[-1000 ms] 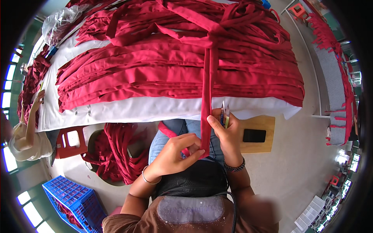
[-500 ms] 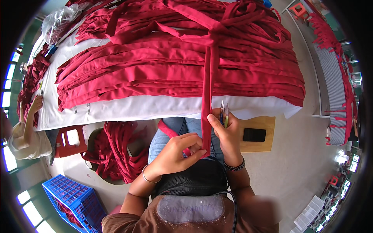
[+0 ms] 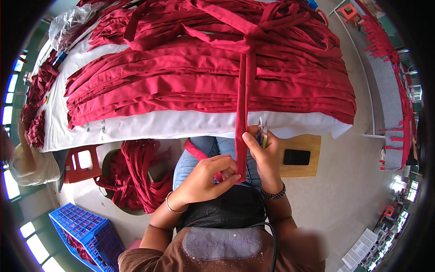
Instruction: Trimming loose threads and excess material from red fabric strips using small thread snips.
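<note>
A long red fabric strip hangs from a knotted bunch on the table down to my lap. Its lower end is pinched in my left hand, fingers closed. My right hand holds small thread snips, blades pointing away from me, and its thumb rests against the strip's right edge. Another piece of red strip lies over my left thigh and runs toward my left hand. Beyond my hands, a thick pile of red fabric strips covers the white-clothed table.
Left of my legs stands a round tub heaped with red strips, beside a red stool. A blue crate is at lower left. A black phone lies on a wooden board at right. Another person sits far left.
My hands, the strip and the snips stay almost still. At far left, the other person's arm has drawn back from the table edge.
</note>
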`<state>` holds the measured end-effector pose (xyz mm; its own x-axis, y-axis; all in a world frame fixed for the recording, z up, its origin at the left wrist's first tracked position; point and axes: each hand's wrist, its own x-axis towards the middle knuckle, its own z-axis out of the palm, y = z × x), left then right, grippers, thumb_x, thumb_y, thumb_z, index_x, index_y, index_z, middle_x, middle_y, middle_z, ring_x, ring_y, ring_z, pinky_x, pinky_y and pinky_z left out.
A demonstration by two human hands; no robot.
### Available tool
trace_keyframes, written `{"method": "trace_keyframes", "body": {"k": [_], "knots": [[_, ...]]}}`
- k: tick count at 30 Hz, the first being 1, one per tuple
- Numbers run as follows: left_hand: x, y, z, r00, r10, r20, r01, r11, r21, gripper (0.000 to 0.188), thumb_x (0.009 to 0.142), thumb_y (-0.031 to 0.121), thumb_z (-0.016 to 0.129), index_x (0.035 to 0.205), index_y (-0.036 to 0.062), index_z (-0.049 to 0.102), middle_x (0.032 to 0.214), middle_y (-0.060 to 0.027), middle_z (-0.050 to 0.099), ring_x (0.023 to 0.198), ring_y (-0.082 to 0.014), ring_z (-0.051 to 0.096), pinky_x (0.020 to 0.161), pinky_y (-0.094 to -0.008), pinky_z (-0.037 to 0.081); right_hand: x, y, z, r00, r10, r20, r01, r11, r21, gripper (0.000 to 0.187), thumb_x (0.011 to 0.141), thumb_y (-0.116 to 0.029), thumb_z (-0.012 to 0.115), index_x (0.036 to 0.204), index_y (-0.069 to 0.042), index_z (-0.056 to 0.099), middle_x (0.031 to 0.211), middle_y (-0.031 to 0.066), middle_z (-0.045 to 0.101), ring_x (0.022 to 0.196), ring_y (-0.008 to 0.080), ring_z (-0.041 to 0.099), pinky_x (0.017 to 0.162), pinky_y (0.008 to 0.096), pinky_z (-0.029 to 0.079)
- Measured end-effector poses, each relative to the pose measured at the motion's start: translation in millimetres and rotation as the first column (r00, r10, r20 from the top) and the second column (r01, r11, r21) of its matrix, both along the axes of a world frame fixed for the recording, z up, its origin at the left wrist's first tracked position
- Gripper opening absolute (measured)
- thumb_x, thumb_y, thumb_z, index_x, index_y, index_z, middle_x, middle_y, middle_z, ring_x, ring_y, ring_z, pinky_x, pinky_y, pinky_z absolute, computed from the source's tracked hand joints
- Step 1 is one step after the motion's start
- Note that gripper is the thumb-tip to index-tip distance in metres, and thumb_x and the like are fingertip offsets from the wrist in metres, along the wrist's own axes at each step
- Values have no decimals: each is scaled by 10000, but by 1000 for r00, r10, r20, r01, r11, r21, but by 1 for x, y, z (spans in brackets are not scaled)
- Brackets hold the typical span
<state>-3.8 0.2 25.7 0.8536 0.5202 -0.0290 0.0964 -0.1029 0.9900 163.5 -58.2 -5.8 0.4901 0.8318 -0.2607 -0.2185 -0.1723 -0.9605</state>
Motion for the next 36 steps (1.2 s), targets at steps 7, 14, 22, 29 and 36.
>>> {"method": "trace_keyframes", "body": {"k": [7, 14, 22, 29, 36], "knots": [[-2, 1, -4, 999, 3, -50, -1, 999, 37, 149, 783, -22, 666, 771, -12, 518, 672, -88, 502, 618, -216, 509, 577, -319, 397, 2, -3, -1, 999, -35, -17, 36, 999, 32, 184, 840, -147, 728, 857, 13, 639, 684, -20, 610, 610, 18, 514, 560, 170, 386], [-19, 15, -9, 1000, 0, -23, 1, 1000, 27, 65, 833, -9, 643, 867, -27, 590, 737, -92, 581, 672, -166, 593, 606, -288, 455, 9, -8, 2, 972, 20, -234, 5, 994, 107, 136, 851, -107, 705, 861, 10, 637, 624, -62, 525, 529, -15, 407, 471, 172, 265], [-17, 19, -17, 970, 218, 107, -200, 967, -157, 447, 829, 165, 727, 1165, -40, 515, 972, -97, 611, 934, -157, 591, 865, -305, 466, -4, -9, 11, 981, 122, 151, -143, 980, 138, 121, 804, -81, 741, 799, -30, 632, 681, -56, 593, 515, -20, 326, 470, 177, 241], [11, 22, -5, 879, 453, 148, -325, 797, -510, 292, 848, -22, 666, 1093, -49, 510, 950, -71, 621, 877, -94, 597, 778, -220, 499, -10, -11, 17, 921, 288, 264, -321, 943, 89, 192, 776, -122, 775, 733, -45, 605, 713, -56, 640, 484, -30, 322, 427, 182, 209], [-1, 7, -8, 915, 397, 66, -328, 831, -448, 248, 842, -5, 681, 1060, -76, 587, 897, -99, 678, 829, -114, 642, 757, -234, 523, -2, 1, 6, 989, 126, 82, -139, 975, 174, 203, 806, -221, 757, 845, -51, 652, 707, -54, 600, 591, 2, 401, 548, 189, 317]]}}
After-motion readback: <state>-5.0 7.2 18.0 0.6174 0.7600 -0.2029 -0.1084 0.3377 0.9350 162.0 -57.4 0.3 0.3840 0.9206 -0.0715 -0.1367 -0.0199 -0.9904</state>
